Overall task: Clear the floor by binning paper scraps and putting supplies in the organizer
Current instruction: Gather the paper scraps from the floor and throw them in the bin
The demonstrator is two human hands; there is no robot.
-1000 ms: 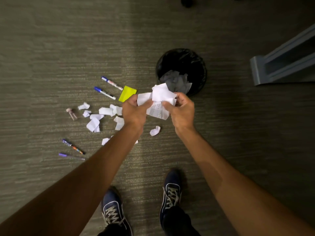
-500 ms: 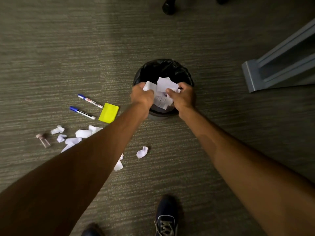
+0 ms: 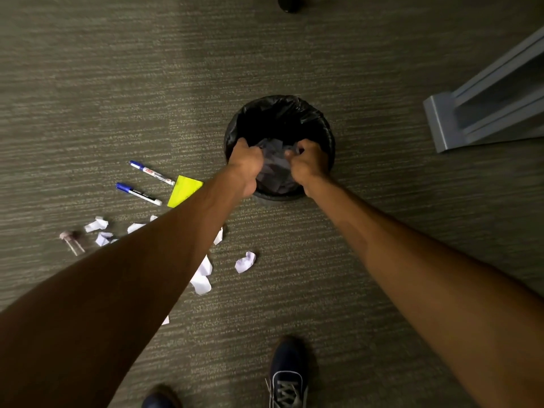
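A black lined bin [image 3: 323, 125] stands on the carpet ahead of me. My left hand [image 3: 245, 161] and my right hand [image 3: 309, 163] are both lowered into its mouth, fingers curled around a bundle of white paper scraps [image 3: 272, 164] that sits in shadow between them. More crumpled scraps lie on the floor: one [image 3: 245, 262] near my left forearm, others [image 3: 202, 279] partly under that arm, and a few [image 3: 97, 224] further left. Two blue-capped markers [image 3: 151, 172] [image 3: 138, 193] and a yellow sticky pad [image 3: 184, 191] lie left of the bin.
A small vial with a pinkish cap [image 3: 72, 242] lies at the far left. A grey furniture base [image 3: 441, 125] stands at the right. A black chair wheel [image 3: 290, 4] shows at the top edge. My shoes [image 3: 288, 375] are at the bottom.
Both hands carried the paper bundle forward from above the floor scraps to the bin, then dropped from its rim down into the opening. I stepped closer to the bin.
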